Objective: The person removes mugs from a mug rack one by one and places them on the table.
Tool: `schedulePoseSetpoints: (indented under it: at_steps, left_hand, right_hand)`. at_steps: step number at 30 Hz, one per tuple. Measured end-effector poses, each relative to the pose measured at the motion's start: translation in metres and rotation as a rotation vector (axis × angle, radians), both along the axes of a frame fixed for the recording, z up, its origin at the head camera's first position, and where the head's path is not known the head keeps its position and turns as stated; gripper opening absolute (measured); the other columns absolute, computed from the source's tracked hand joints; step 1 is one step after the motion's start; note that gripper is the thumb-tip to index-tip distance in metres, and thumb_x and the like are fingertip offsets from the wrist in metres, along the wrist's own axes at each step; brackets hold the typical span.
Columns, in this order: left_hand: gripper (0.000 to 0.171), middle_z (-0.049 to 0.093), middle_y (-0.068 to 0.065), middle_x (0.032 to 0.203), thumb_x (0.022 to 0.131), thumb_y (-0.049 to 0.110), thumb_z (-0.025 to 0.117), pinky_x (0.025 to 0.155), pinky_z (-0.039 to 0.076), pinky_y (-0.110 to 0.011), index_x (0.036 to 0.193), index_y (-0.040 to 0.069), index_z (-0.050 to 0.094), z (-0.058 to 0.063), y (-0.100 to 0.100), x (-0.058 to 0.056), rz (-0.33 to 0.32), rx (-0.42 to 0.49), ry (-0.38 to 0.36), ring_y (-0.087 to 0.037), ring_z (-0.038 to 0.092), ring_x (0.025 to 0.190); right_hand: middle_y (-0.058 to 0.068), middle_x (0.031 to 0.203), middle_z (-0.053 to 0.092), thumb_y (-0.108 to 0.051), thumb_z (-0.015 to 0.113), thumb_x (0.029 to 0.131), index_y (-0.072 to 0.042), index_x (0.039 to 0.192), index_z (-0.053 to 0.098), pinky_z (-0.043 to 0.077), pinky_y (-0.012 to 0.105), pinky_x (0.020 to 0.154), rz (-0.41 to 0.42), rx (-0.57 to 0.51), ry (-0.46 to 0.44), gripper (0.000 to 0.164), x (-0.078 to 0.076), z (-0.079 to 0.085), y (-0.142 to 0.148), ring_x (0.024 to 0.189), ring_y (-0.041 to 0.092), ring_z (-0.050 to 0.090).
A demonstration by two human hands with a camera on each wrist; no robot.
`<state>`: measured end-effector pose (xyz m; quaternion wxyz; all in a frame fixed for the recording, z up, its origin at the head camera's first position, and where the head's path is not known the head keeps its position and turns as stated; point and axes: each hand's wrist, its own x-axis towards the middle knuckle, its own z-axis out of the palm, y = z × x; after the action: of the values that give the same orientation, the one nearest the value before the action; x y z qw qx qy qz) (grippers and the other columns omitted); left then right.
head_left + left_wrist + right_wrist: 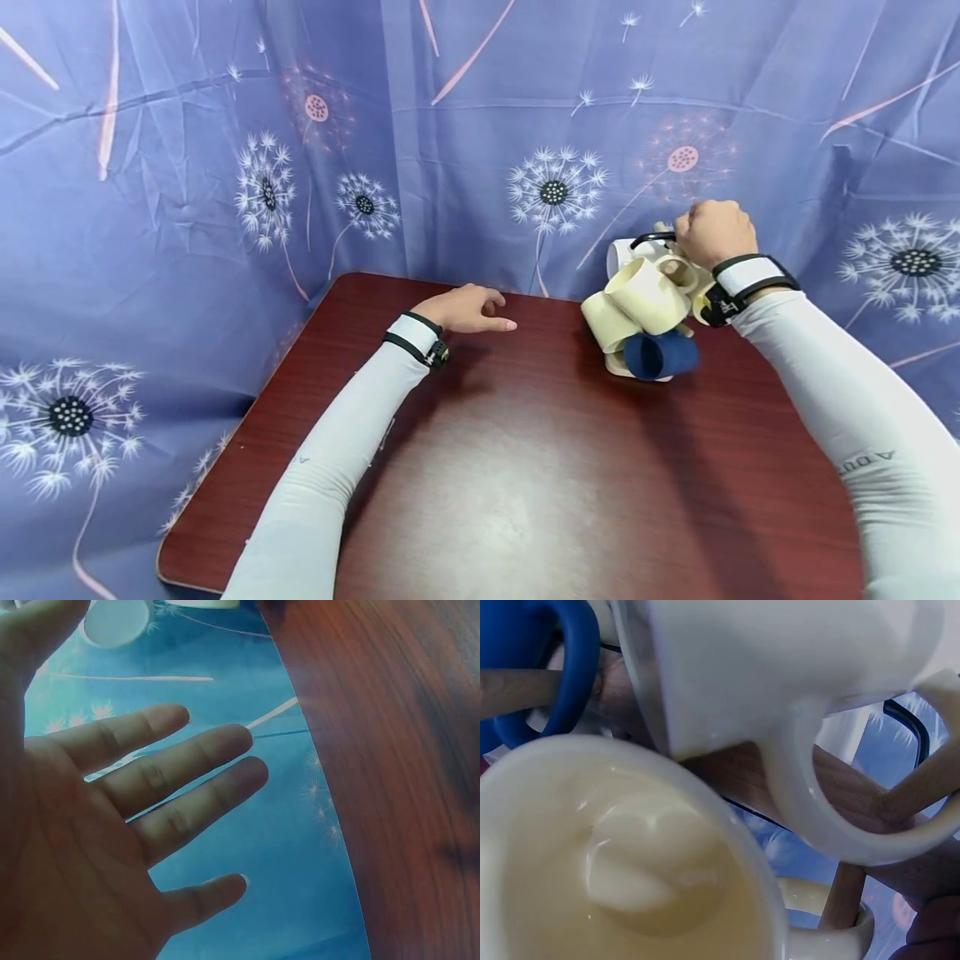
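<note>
At the back right of the table stands a wooden mug tree (618, 367), hung with several mugs. My right hand (716, 233) grips the top of its post; in the right wrist view the curled fingers (934, 930) are at the end of the wooden post (739, 776). Two cream mugs (647, 296) hang toward the front, with a dark blue mug (678, 355) low down and a white mug (619, 252) behind. In the right wrist view, handles loop over wooden pegs (844, 896). My left hand (468, 310) hovers over the table's back edge, fingers spread, holding nothing.
The dark red wooden table (480, 467) reflects a bright patch of light near its front. Blue curtains (465, 192) printed with dandelions hang right behind its back edge and along the left side. A black handle (651, 239) shows beside the right hand.
</note>
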<state>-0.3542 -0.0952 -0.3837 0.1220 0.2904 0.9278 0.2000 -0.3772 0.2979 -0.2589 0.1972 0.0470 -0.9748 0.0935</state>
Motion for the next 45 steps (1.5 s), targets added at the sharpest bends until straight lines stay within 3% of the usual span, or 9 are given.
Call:
schedulePoseSetpoints:
  at_steps: [7, 14, 20, 26, 35, 45]
  left_hand:
    - [0.072, 0.071, -0.006, 0.125, 0.095, 0.064, 0.063, 0.105, 0.051, -0.040, 0.145, 0.014, 0.056, -0.001, 0.013, 0.000, -0.032, 0.010, 0.017, -0.020, 0.063, 0.121]
    - [0.070, 0.072, -0.009, 0.122, 0.096, 0.060, 0.063, 0.103, 0.053, -0.039, 0.142, 0.008, 0.058, -0.013, 0.010, -0.003, -0.057, 0.038, 0.020, -0.021, 0.067, 0.116]
    - [0.071, 0.072, -0.011, 0.123, 0.095, 0.060, 0.063, 0.104, 0.052, -0.041, 0.142, 0.007, 0.058, -0.015, 0.002, -0.002, -0.048, 0.043, 0.009, -0.023, 0.067, 0.117]
    - [0.069, 0.072, -0.009, 0.125, 0.095, 0.061, 0.064, 0.103, 0.053, -0.041, 0.143, 0.011, 0.058, -0.016, -0.007, 0.000, 0.006, -0.011, 0.019, -0.022, 0.067, 0.118]
    - [0.068, 0.070, -0.014, 0.128, 0.097, 0.057, 0.064, 0.105, 0.052, -0.044, 0.143, 0.008, 0.058, -0.012, -0.003, -0.002, -0.008, 0.010, 0.016, -0.029, 0.066, 0.123]
    - [0.059, 0.068, -0.015, 0.133, 0.102, 0.046, 0.063, 0.105, 0.052, -0.042, 0.142, 0.002, 0.058, -0.010, 0.003, -0.001, -0.002, 0.033, 0.063, -0.027, 0.066, 0.117]
  right_hand:
    - [0.040, 0.096, 0.065, -0.022, 0.040, 0.098, -0.003, 0.065, 0.051, 0.051, 0.069, 0.071, -0.008, 0.008, -0.007, 0.040, -0.002, 0.002, -0.030, 0.087, 0.063, 0.064]
    - [0.037, 0.103, 0.068, -0.026, 0.041, 0.100, -0.001, 0.077, 0.060, 0.054, 0.066, 0.078, 0.000, -0.009, -0.040, 0.039, -0.009, 0.001, -0.070, 0.092, 0.058, 0.067]
    - [0.033, 0.099, 0.069, -0.024, 0.042, 0.099, -0.005, 0.070, 0.053, 0.055, 0.063, 0.079, 0.021, -0.048, -0.036, 0.037, -0.017, -0.002, -0.100, 0.089, 0.053, 0.067]
    - [0.032, 0.102, 0.070, -0.027, 0.041, 0.100, -0.006, 0.070, 0.053, 0.056, 0.063, 0.081, 0.029, -0.080, -0.041, 0.038, -0.025, -0.005, -0.125, 0.090, 0.051, 0.068]
    - [0.029, 0.097, 0.068, -0.024, 0.041, 0.100, -0.007, 0.070, 0.051, 0.056, 0.062, 0.084, 0.031, -0.086, -0.047, 0.036, -0.027, -0.005, -0.127, 0.091, 0.049, 0.067]
    - [0.022, 0.086, 0.060, -0.028, 0.035, 0.103, -0.010, 0.071, 0.047, 0.055, 0.060, 0.082, 0.112, -0.018, -0.172, 0.038, -0.026, 0.002, -0.125, 0.085, 0.041, 0.064]
